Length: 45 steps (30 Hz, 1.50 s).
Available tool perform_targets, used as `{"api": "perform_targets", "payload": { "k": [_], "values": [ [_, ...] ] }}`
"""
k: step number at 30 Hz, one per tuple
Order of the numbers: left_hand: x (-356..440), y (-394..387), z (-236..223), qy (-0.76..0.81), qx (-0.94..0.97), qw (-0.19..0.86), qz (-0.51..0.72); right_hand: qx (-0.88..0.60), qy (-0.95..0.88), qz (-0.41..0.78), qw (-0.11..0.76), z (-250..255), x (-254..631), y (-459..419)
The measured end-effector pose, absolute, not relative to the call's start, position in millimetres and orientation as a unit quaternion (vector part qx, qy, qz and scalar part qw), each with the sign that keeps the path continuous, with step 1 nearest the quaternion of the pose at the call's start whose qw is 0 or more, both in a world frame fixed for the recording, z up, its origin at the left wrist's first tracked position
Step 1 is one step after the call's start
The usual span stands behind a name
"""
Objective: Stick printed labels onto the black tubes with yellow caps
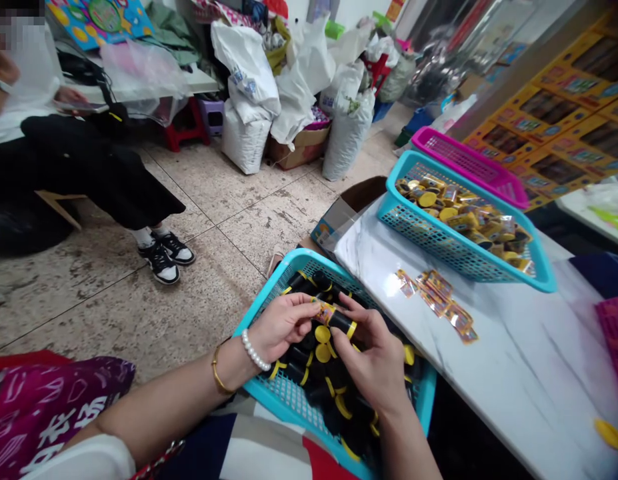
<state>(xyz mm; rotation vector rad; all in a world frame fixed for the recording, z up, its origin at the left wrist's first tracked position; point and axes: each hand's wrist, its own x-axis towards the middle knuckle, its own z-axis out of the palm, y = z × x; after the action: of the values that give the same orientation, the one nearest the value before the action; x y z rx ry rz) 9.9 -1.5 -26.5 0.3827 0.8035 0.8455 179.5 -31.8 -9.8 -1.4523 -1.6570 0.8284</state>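
Looking down from the head camera, both hands meet over a turquoise basket that rests on the person's lap, just beside the edge of a white marble tabletop. The left hand, with a pearl bracelet and a gold bangle at the wrist, pinches one end of a small black tube with a yellow cap and a colourful label wrapped at its left end. The right hand closes on the tube's other end from below, thumb and fingers curled round it. The tube lies nearly level, held just above the heap of black tubes with yellow caps that fills the basket.

On the tabletop, a short row of loose labels lies near the basket. Behind them stands a second turquoise basket holding labelled tubes, and a pink basket sits touching its far side. A yellow cap lies alone at the tabletop's near right edge.

Across the tiled floor, another person in black clothes and black-and-white sneakers sits, well apart. White sacks are piled at the back.
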Motion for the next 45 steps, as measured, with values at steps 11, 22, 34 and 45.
{"api": "perform_targets", "payload": {
  "k": [11,22,34,45],
  "values": [
    [1,-5,-17,0.395,0.332,0.756,0.403,-0.512,-0.661,0.321,0.445,-12,179,-30],
    [5,-5,-18,0.381,0.387,0.753,0.372,-0.489,-0.732,0.239,0.41,-14,191,-30],
    [3,-5,-21,0.37,0.44,0.713,0.402,-0.52,-0.654,0.303,0.458,-23,176,-31],
    [3,-5,-31,0.395,0.467,0.699,0.371,-0.514,-0.529,0.505,0.449,-29,167,-33]
  ]
}}
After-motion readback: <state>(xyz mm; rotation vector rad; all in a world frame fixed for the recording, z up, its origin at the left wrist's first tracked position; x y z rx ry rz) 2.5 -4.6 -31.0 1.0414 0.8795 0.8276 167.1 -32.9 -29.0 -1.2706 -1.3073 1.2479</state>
